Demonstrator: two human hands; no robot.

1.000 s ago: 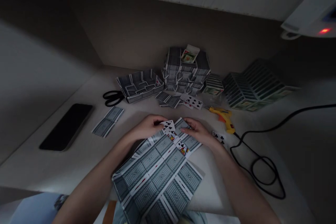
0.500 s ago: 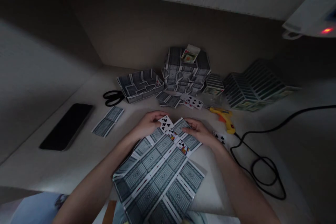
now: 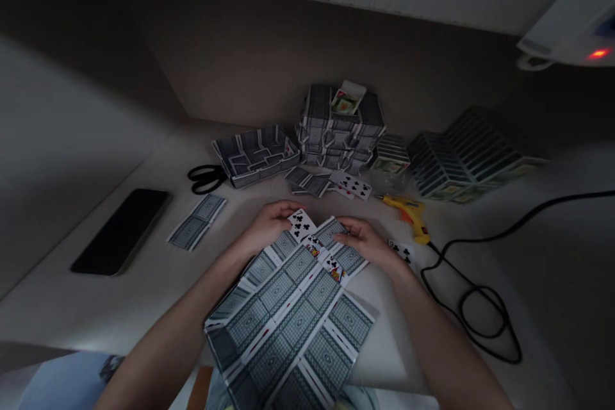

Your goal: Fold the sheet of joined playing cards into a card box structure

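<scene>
A panel of joined playing cards (image 3: 300, 320), mostly patterned backs up, slopes from my lap toward the table, with side walls raised at its left. At its far end my left hand (image 3: 273, 225) pinches a seven of clubs (image 3: 301, 225) face up, thumb on top. My right hand (image 3: 368, 242) is closed on a back-up card (image 3: 354, 257) at the panel's far right corner, its thumb lying across the card. Between the hands, parts of two club face cards (image 3: 335, 269) show. The fingertips under the cards are hidden.
Behind my hands are loose cards (image 3: 312, 182), an open card-built tray (image 3: 259, 170), a card-built box (image 3: 336, 131) and green-edged stacks of card boxes (image 3: 471, 154). Black-handled scissors (image 3: 205, 179) and a phone (image 3: 122, 230) are left. A yellow glue gun (image 3: 408, 214) with a looping cable (image 3: 485, 295) lies right.
Very little differs. The seven of clubs in my left hand has shifted slightly away and to the left. My right hand keeps its hold on the corner card.
</scene>
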